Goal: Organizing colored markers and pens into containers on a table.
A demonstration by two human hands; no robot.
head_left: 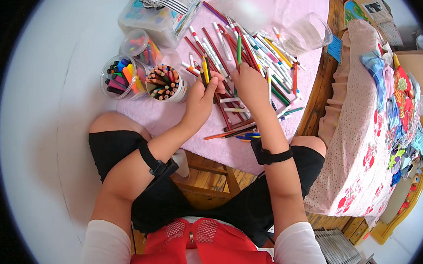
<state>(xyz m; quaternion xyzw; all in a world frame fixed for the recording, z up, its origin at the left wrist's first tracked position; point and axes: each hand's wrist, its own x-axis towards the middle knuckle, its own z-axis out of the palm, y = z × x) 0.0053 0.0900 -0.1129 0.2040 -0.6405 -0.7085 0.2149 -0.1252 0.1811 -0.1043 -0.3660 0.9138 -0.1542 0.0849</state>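
Note:
My left hand [199,101] is closed round a few pencils [205,70], yellow and dark ones, their ends pointing up past the fingers. Just to its right, my right hand [252,89] pinches a green pencil [239,49] over the heap. Loose coloured pencils and white-barrelled markers [277,71] lie scattered beneath and beyond both hands. Beside my left hand stands a round tub [177,96] packed with upright coloured pencils. Left of that, a see-through jar [109,92] holds thick markers, and a smaller see-through tub [135,41] lies behind it.
A pink cloth [197,137] covers the table. At the back left sits a see-through plastic case [148,21]; a see-through cup [317,34] lies at the back right. A white wall [44,123] borders the left. A bed with a floral cover [353,158] stands right.

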